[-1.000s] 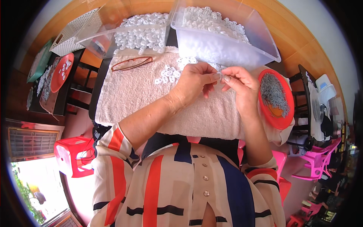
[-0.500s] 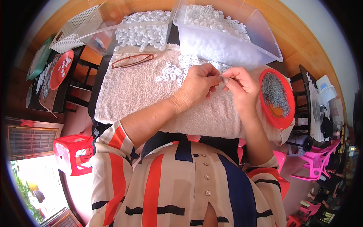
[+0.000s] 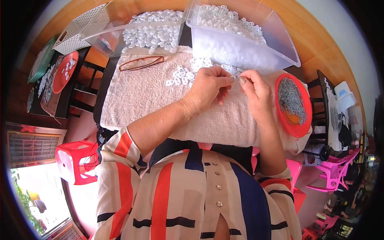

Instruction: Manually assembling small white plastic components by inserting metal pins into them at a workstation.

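Over the towel [image 3: 140, 100], my left hand [image 3: 206, 88] is closed in a pinch, with a bit of a small white plastic piece showing at the thumb tip. Just to its right, my right hand [image 3: 258, 92] has thumb and forefinger drawn together. Whatever they hold is too small to make out. A narrow gap separates the fingertips of the two hands. Behind my left hand lies a loose heap of white plastic pieces [image 3: 182, 76] with holes in them. Right of my right hand stands a red basin [image 3: 298, 129] with many small grey metal parts [image 3: 291, 96].
Two clear bins, one left [image 3: 110, 29] and one right [image 3: 244, 50], hold many white pieces at the back. Brown-framed glasses [image 3: 142, 63] lie on the towel. A red plate [image 3: 61, 82] is on a side table at left. A red stool [image 3: 78, 162] and pink chair [image 3: 334, 170] stand around.
My fingertips, touching before, have come slightly apart, the right hand shifting a little to the right. A bit of white now shows at the left thumb.
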Available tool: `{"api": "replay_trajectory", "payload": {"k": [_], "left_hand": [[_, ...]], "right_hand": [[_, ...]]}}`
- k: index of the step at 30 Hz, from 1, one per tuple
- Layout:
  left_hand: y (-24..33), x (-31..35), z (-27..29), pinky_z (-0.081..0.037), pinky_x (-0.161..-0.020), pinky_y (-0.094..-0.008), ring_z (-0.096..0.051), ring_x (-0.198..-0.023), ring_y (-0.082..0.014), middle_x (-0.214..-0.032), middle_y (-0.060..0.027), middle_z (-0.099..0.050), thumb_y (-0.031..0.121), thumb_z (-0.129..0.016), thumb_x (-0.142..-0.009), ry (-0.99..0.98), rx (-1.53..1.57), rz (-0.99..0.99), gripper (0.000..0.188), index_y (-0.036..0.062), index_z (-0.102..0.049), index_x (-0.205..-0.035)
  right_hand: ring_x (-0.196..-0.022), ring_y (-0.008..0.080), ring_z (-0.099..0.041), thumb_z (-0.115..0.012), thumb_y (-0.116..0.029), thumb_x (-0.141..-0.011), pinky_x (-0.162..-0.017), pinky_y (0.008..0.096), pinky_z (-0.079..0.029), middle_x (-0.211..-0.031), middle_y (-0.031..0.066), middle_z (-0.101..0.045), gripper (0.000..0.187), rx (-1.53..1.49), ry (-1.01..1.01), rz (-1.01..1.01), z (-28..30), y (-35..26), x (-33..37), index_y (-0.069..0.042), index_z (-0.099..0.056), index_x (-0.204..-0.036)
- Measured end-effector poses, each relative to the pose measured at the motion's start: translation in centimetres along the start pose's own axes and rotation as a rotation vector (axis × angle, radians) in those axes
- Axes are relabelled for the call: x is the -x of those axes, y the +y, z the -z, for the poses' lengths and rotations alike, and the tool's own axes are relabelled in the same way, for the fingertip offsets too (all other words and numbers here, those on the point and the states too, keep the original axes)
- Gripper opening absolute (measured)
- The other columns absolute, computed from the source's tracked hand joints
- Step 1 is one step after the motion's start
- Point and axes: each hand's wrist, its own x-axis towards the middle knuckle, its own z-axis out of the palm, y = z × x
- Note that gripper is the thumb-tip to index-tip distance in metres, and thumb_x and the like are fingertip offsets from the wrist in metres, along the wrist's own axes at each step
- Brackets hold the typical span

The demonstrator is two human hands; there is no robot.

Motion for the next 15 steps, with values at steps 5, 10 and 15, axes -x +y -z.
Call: {"api": "replay_trajectory", "payload": {"k": [5,10,15], "left_hand": [[-0.1,0.1,-0.1,-0.042,-0.043,-0.0255,-0.055,-0.054,-0.0122,-0.071,-0.0057,-0.059,0.01,-0.064,-0.088,0.0,-0.036,-0.003,0.012,-0.002,-0.061,-0.086],[-0.5,0.0,0.1,-0.042,-0.043,-0.0249,-0.054,-0.053,-0.0114,-0.069,-0.0053,-0.058,0.01,-0.064,-0.088,0.008,-0.056,-0.034,0.012,-0.0019,-0.06,-0.086],[-0.4,0.4,-0.2,-0.039,-0.042,-0.024,-0.052,-0.05,-0.0105,-0.066,-0.0038,-0.057,0.01,-0.063,-0.089,0.03,-0.114,-0.035,0.011,-0.0001,-0.059,-0.086]], "right_hand": [[-0.064,0.0073,-0.05,-0.055,-0.009,-0.095,-0.057,0.0242,-0.041,-0.069,0.0018,-0.053,0.008,0.142,-0.022,0.086,-0.1,0.0,0.1,-0.002,-0.057,-0.093],[-0.059,0.0082,-0.049,-0.053,-0.01,-0.096,-0.053,0.0245,-0.04,-0.067,0.0021,-0.053,0.01,0.089,-0.026,0.067,-0.7,-0.1,0.4,-0.002,-0.054,-0.091],[-0.056,0.0078,-0.049,-0.051,-0.011,-0.097,-0.05,0.0234,-0.04,-0.066,0.0023,-0.054,0.011,0.051,-0.031,0.021,-1.2,-0.1,0.6,-0.002,-0.052,-0.091]]}}
